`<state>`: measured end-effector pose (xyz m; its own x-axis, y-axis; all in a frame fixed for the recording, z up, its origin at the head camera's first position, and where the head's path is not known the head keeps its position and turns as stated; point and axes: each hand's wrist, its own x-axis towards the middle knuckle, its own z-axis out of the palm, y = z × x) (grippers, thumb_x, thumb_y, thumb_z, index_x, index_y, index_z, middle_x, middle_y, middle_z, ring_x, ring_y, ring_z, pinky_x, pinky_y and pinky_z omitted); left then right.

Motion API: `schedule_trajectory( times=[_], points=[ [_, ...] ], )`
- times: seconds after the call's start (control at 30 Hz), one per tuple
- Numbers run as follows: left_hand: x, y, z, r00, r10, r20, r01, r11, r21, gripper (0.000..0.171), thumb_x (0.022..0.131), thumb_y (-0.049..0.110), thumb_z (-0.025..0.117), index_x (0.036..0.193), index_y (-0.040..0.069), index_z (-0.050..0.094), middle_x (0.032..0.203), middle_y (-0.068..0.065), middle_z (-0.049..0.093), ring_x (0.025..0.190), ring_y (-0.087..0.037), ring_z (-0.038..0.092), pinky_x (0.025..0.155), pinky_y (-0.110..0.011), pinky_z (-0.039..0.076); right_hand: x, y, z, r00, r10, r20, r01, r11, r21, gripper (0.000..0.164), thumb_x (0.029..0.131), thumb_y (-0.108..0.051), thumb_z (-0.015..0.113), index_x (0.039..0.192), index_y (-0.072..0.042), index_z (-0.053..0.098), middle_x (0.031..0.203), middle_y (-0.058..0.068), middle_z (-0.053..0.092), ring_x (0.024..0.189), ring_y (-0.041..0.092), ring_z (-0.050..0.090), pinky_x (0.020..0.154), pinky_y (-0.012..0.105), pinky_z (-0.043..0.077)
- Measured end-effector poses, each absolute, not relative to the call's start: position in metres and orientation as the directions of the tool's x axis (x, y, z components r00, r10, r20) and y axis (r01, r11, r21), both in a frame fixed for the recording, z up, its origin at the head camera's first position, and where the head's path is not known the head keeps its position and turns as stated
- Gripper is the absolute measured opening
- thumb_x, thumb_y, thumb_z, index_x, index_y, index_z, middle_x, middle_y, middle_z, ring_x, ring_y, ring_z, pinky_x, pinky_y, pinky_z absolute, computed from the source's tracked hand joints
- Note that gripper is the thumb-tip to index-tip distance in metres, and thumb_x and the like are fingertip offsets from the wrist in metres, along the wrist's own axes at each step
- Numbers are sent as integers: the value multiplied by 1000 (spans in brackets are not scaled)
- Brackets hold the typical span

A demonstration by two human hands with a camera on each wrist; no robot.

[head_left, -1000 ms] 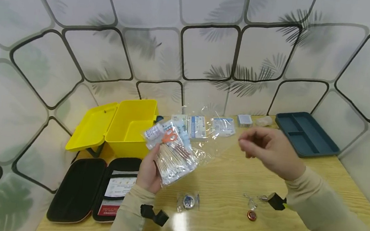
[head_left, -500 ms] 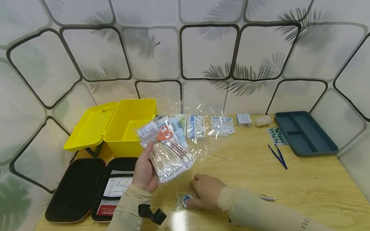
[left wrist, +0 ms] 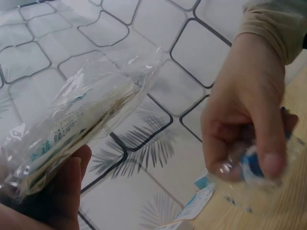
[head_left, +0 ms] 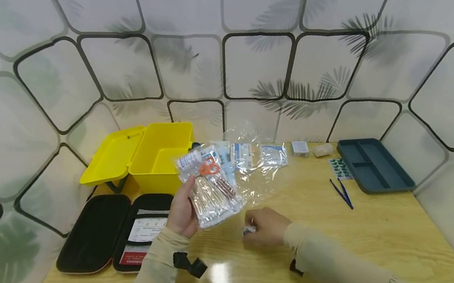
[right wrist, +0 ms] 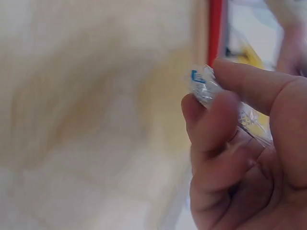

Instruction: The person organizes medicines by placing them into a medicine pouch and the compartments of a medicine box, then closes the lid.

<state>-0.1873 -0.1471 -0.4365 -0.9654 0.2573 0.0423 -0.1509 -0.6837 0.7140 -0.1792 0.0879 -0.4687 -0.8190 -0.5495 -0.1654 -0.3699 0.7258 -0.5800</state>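
Note:
My left hand [head_left: 182, 212] grips a clear plastic bag [head_left: 216, 206] raised above the table. Inside it show cotton swabs [head_left: 205, 192], orange-handled scissors [head_left: 209, 167] and several small packets. Just right of the bag, my right hand [head_left: 267, 226] pinches a small round blue-and-white item in a clear wrapper [head_left: 249, 229] between thumb and fingers. The left wrist view shows its blue part [left wrist: 252, 165] partly covered by the thumb. From the right wrist, the crinkled wrapper [right wrist: 202, 85] sticks out past the fingertips.
An open yellow box [head_left: 162, 153] stands back left, with an open black case [head_left: 92, 233] in front of it. Along the back lie packets [head_left: 274, 155], a small box [head_left: 299, 148] and a beige roll [head_left: 323, 149]. Blue tweezers [head_left: 342, 194], a pill blister [head_left: 339, 168] and a blue tray [head_left: 376, 165] are right.
My right hand has come down from the right, taken the small wrapped item off the table and lifted it toward the bag. My left hand still holds the bag in nearly the same place.

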Motion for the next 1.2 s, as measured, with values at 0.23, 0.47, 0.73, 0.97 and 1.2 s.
schedule_trajectory(
  times=[0.23,0.47,0.73,0.97,1.2],
  points=[
    [-186,-146,-438,-955,288,75,-145,-670,728,51,105,35,31,149,10,26,135,-12,50,116,-23,55,98,-37,48,-206,183,-423,-916,-339,-216,-41,613,-789,27,93,-24,64,108,-2,60,89,12,62,68,21,63,62,35,56],
    [-186,-142,-442,-950,307,56,-155,-620,769,46,105,32,34,145,9,32,121,-10,59,103,-21,63,89,-36,53,-201,233,-380,-999,-24,34,-41,536,-843,48,97,-33,57,128,3,48,106,18,54,75,14,63,63,26,56],
    [-182,-134,-446,-942,335,-2,-191,-534,824,50,101,34,47,146,18,29,121,-12,61,98,-25,66,83,-42,56,-189,206,-365,-986,-148,80,-142,473,-869,43,92,-27,66,122,-5,44,83,15,64,68,21,64,58,31,55],
    [-182,-128,-447,-928,371,-41,-228,-477,849,54,100,38,48,144,12,33,115,-12,65,92,-24,68,79,-41,57,-190,182,-368,-941,-336,-30,-127,436,-891,18,95,-9,60,103,1,48,85,16,64,75,26,67,67,35,58],
    [-180,-126,-449,-915,398,-67,-259,-451,854,55,99,37,49,144,10,33,111,-12,66,89,-23,69,77,-40,58,-192,162,-368,-895,-446,-34,-137,345,-928,19,90,-4,65,104,5,55,97,20,64,86,26,68,75,34,58]
  ],
)
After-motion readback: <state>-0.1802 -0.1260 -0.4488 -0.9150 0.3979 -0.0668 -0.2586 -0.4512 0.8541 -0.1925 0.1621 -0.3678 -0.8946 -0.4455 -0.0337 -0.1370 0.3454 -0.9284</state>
